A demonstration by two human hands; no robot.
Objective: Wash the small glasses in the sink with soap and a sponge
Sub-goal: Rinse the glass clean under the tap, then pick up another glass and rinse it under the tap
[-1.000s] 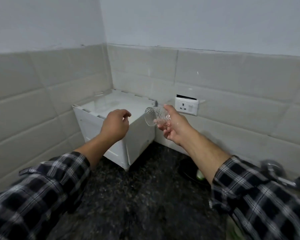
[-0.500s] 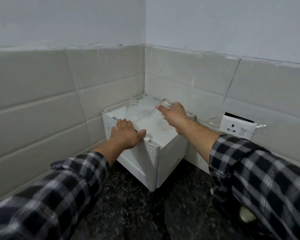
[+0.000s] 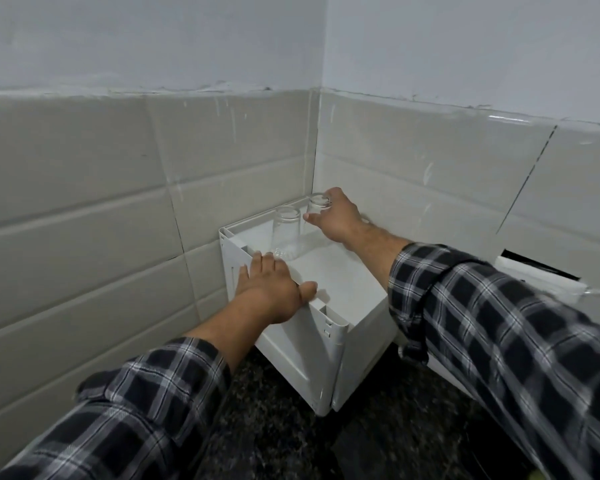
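Clamping glass (image 3: pixel 317 206) in right hand (image 3: pixel 338 221) grip over white box (image 3: pixel 342 277); left hand (image 3: pixel 269 289) grip apart, flat on rim.

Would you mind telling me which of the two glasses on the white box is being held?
The glass nearer the wall corner: the right hand grips its upper end. The other glass, just left of it, stands untouched on the white box.

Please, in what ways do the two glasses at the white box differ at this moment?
The left glass stands free; the right glass is gripped from above by the right hand. The left glass is nearer the front of the box; the right glass is nearer the wall corner. Both are small and clear.
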